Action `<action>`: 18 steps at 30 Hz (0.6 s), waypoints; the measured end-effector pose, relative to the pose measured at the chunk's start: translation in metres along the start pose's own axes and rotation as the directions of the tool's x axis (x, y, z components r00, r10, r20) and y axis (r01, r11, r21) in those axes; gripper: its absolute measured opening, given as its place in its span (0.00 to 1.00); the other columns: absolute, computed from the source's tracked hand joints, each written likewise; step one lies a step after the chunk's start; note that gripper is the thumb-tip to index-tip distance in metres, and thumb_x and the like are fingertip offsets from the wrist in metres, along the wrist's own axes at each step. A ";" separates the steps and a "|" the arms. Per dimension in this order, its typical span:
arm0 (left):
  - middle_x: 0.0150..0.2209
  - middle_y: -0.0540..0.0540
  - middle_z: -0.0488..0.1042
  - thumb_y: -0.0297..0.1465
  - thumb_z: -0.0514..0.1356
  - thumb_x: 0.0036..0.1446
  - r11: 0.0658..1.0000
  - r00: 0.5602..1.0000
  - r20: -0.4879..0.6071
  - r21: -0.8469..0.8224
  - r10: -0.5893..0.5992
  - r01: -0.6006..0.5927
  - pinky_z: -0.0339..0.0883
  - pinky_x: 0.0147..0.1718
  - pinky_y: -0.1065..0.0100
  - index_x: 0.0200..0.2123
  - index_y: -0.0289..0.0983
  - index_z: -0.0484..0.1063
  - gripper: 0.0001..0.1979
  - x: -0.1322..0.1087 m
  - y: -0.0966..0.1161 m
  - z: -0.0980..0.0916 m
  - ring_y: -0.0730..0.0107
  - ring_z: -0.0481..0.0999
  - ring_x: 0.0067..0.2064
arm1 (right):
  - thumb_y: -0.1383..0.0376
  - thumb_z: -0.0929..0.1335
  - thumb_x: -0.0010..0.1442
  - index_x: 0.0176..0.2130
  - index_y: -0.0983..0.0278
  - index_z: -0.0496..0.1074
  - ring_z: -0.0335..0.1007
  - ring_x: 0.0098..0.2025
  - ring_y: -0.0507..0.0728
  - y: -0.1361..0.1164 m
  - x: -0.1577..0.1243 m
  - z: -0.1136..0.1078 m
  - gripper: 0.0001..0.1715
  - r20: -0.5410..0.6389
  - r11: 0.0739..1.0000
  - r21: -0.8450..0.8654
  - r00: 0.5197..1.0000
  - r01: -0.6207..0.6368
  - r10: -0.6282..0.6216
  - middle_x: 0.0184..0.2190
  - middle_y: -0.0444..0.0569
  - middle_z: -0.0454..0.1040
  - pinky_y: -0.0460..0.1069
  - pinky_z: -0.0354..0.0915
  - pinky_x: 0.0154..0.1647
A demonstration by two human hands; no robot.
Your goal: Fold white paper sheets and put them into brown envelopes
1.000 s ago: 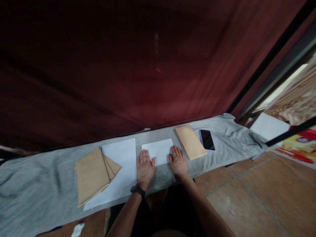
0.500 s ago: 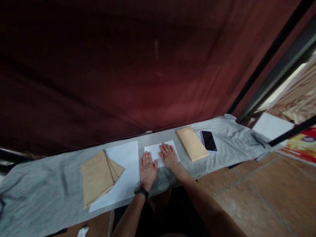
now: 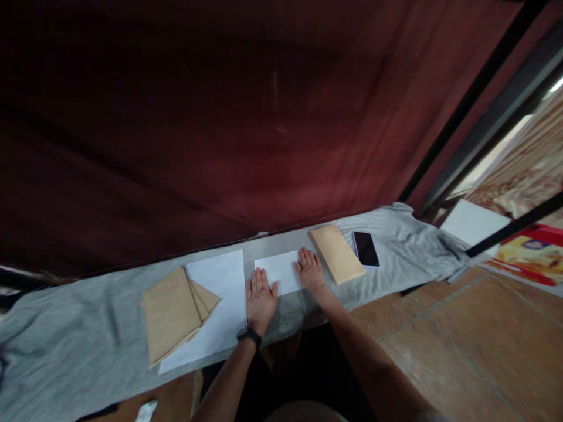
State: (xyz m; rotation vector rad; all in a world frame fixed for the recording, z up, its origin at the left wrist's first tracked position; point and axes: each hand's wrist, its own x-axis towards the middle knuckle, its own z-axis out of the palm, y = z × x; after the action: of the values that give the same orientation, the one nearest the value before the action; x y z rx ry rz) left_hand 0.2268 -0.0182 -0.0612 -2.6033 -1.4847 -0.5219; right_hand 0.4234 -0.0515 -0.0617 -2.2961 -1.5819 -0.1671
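A small white sheet of paper (image 3: 280, 272), perhaps folded, lies on the grey cloth in front of me. My left hand (image 3: 261, 299) rests flat on its left end with the fingers stretched out. On its right end lies my right hand (image 3: 311, 271), palm down, fingers slightly spread. Left of my left hand is a larger stack of white paper (image 3: 222, 319). Several brown envelopes (image 3: 171, 310) lie fanned partly over that stack. A neat stack of brown envelopes (image 3: 336, 253) sits just right of my right hand.
A phone (image 3: 366, 249) with a dark screen lies right of the envelope stack. The grey cloth (image 3: 88, 328) covers a long narrow bench against a dark red curtain-like surface (image 3: 264, 146). Tiled floor (image 3: 448, 346), a white board (image 3: 475, 223) and a red-yellow package (image 3: 532, 252) are at right.
My right hand has slid right across the small white paper to its right end, uncovering the middle. My left hand stays at the left end. The view has shifted slightly.
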 end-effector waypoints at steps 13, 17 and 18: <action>0.68 0.26 0.57 0.42 0.44 0.70 1.000 1.000 -0.015 -0.001 0.001 -0.001 0.50 0.67 0.47 0.68 0.21 0.55 0.34 0.000 0.000 0.002 0.47 0.56 0.71 | 0.58 0.56 0.73 0.68 0.75 0.58 0.58 0.68 0.65 0.012 -0.020 -0.006 0.33 -0.055 1.000 -0.021 0.998 -0.005 0.003 0.68 0.62 0.61 0.59 0.52 0.68; 0.68 0.28 0.58 0.43 0.44 0.70 1.000 1.000 -0.014 -0.020 -0.008 0.007 0.51 0.67 0.47 0.69 0.23 0.55 0.34 0.000 0.000 0.001 0.48 0.56 0.71 | 0.60 0.56 0.73 0.67 0.77 0.59 0.57 0.69 0.65 0.009 -0.030 -0.009 0.32 -0.087 0.999 -0.038 0.996 -0.039 0.036 0.67 0.65 0.61 0.59 0.53 0.68; 0.69 0.28 0.58 0.43 0.44 0.70 1.000 1.000 -0.014 -0.024 -0.012 0.011 0.51 0.67 0.47 0.69 0.23 0.54 0.34 0.000 -0.001 0.002 0.49 0.56 0.71 | 0.61 0.57 0.73 0.67 0.77 0.59 0.56 0.69 0.65 0.006 -0.033 -0.009 0.32 -0.101 0.998 -0.035 0.994 -0.047 0.043 0.68 0.65 0.60 0.59 0.52 0.68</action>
State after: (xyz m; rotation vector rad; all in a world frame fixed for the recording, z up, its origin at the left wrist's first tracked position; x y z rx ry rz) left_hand 0.2267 -0.0176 -0.0627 -2.6050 -1.4995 -0.5618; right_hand 0.4179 -0.0860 -0.0640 -2.3109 -1.4886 -0.2989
